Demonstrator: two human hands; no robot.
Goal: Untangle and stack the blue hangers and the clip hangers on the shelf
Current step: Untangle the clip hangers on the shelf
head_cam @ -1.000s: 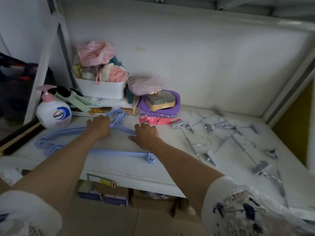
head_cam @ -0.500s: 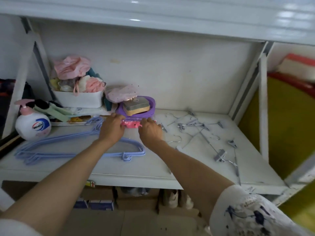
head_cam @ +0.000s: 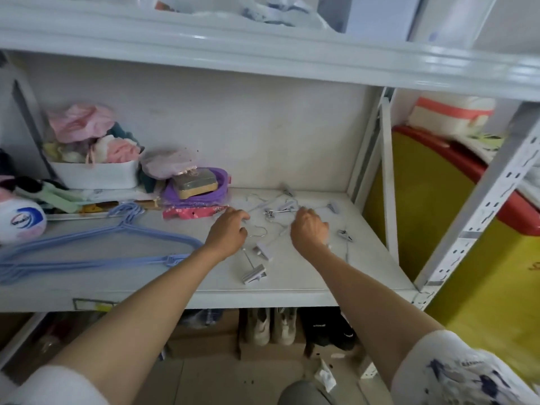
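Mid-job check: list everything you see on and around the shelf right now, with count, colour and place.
blue hangers: several, light blue, stacked at shelf left
clip hangers: several, silver metal, tangled at shelf centre-right
shelf: one, white
soap bottle: one, white, far left
white bin: one, holds pink cloths, back left
purple tub: one, behind red packet
red packet: one, shelf centre
shoes: pale pair, below the shelf
left hand: over the clip hangers
right hand: fingers curled among the clip hangers
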